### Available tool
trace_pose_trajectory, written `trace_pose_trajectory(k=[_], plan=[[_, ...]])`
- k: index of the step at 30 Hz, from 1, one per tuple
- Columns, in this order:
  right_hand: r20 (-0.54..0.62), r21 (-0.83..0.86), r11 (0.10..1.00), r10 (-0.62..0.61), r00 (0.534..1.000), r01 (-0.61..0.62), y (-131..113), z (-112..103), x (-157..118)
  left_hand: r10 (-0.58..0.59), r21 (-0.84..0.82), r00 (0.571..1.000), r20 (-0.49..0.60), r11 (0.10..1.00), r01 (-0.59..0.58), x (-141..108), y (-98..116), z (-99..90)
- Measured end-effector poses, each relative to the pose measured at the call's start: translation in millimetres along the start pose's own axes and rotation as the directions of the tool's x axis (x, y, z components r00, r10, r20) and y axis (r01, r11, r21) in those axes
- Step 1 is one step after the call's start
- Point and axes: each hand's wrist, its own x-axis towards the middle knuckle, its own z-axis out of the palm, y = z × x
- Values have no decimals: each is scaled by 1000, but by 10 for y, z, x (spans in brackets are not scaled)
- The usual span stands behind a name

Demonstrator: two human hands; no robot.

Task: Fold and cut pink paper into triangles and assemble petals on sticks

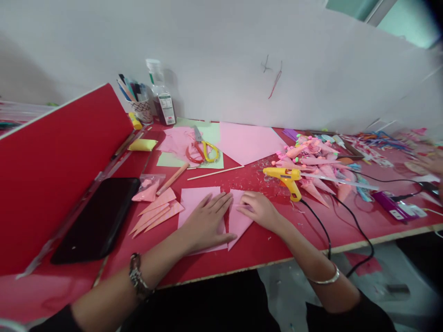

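Observation:
My left hand (pixel 206 223) lies flat, palm down, on a square pink paper sheet (pixel 189 197), with its fingers stretched toward the right edge. Just right of that sheet is a second, folded pink paper piece (pixel 238 227) that tapers to a point toward me. My right hand (pixel 260 210) has its fingers bent over the upper part of this folded paper, with thumb and fingertips closed at its edge. Flat folded pink paper cones (pixel 157 212) lie fanned out left of the sheet. A thin wooden stick (pixel 215 173) lies beyond my hands.
A yellow glue gun (pixel 285 177) with a trailing cord lies at right, before a heap of pink paper cones (pixel 318 161). Scissors (pixel 204 150) rest on paper at the back. A black phone (pixel 98 219), pen cup (pixel 141 110) and bottle (pixel 164 101) stand left. Another person's hand (pixel 431 162) shows far right.

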Motion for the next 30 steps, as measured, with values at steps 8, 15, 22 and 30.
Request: trace_pose_trajectory(k=[8, 15, 22, 30], plan=[[-48, -25, 999, 25, 999, -26, 8, 49, -13, 19, -12, 1000, -10, 1000, -19, -9, -20, 10], [-49, -76, 996, 41, 998, -44, -8, 43, -22, -14, -3, 1000, -23, 1000, 14, -30, -13, -2], [-61, -72, 997, 33, 998, -37, -12, 54, -24, -36, 11, 999, -28, 999, 36, -50, -2, 7], [-58, -112, 993, 28, 998, -34, -20, 58, -13, -23, 18, 999, -42, 1000, 24, -28, -4, 28]])
